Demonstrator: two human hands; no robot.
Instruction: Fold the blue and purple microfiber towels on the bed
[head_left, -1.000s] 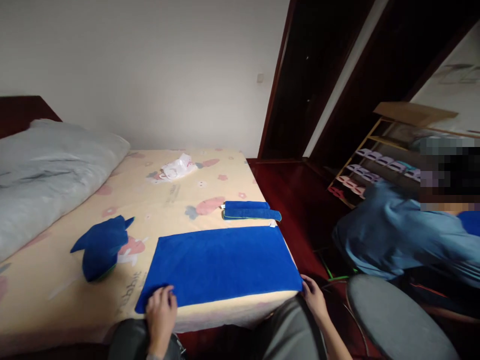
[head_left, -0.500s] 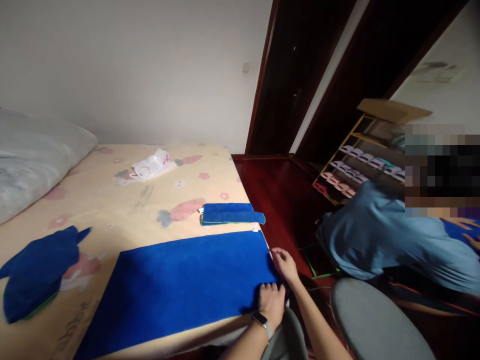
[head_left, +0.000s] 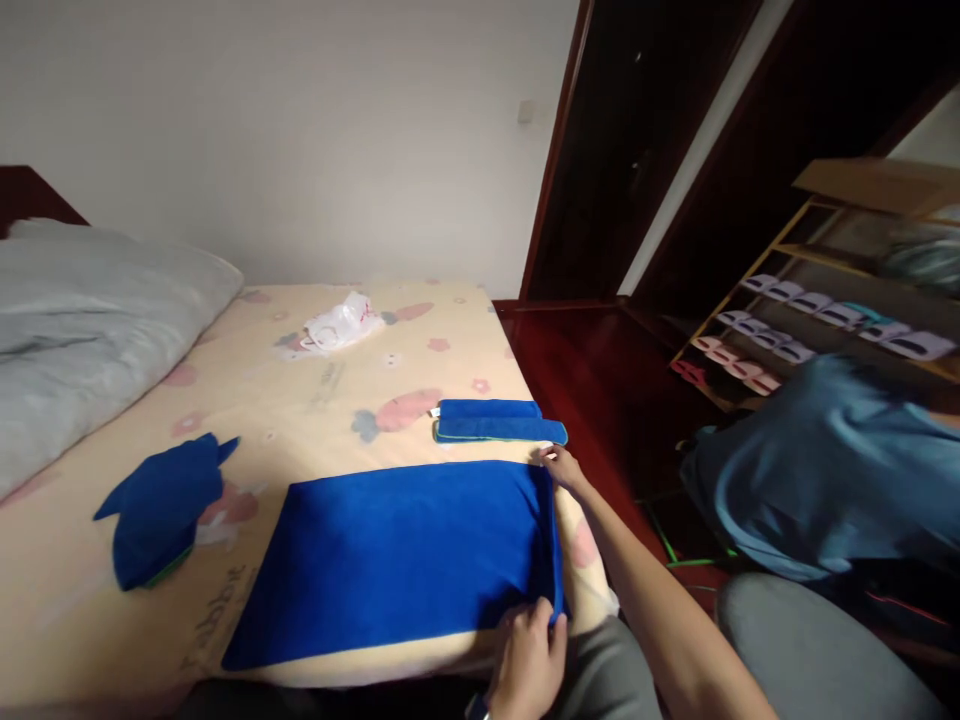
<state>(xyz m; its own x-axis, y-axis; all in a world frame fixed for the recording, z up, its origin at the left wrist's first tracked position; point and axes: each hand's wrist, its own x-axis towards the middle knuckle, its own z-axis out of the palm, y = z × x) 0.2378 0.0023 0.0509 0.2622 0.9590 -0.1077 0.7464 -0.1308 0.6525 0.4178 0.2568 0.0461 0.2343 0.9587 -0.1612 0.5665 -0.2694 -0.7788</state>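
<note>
A large blue towel lies flat on the bed, its right edge turned up in a narrow fold. At the near right corner, my left hand pinches that edge. My right hand has its fingers closed on the far right corner, where a small white tag shows. Just beyond it rests a folded blue cloth with greenish edging. Farther left, a crumpled blue cloth sits by itself on the sheet.
The bed has a patterned cream sheet, a white plastic bag and a grey quilt at left. To the right are a grey stool, a person in a blue shirt and a shoe rack with several slippers.
My right hand has moved to the towel's far corner and closed on it. The towel's right edge is now lifted and folded. The view has swung left.
</note>
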